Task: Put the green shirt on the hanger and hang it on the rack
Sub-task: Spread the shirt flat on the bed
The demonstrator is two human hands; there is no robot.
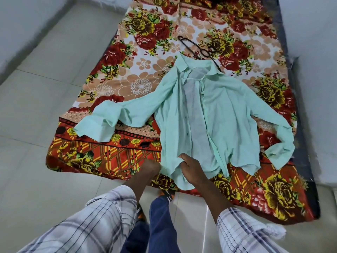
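Where the near edge of the bed (102, 161) meets the tiled floor (36, 125), a person stands over the green shirt (228, 114). The shirt is spread face up on the flowered sheet, unbuttoned, with its collar at the far end and its hem hanging a little over the near edge. One shirt sleeve reaches out to the left and the other bends down along the right side.

The right hand (191, 170) has its fingers (182, 158) curled on the near end of the left front panel, pinching the cloth just above the hem. The left hand (151, 168) sits at the shirt's near left corner, touching the hem's edge. It is smeared by motion blur, so I cannot tell whether its fingers grip the cloth or only press against it.

The black hanger (203, 52) lies on the sheet just beyond the collar. Its right arm slips under the collar's edge and is partly hidden, and its thin outline is hard to follow against the dark roses.

Both forearms wear plaid cuffs (237, 225), cut off by the bottom of the view. Between them show blue trouser legs (160, 216) and a bit of orange footwear (167, 194), mostly covered by the hem. The mattress's dark side (299, 106) runs along the right.
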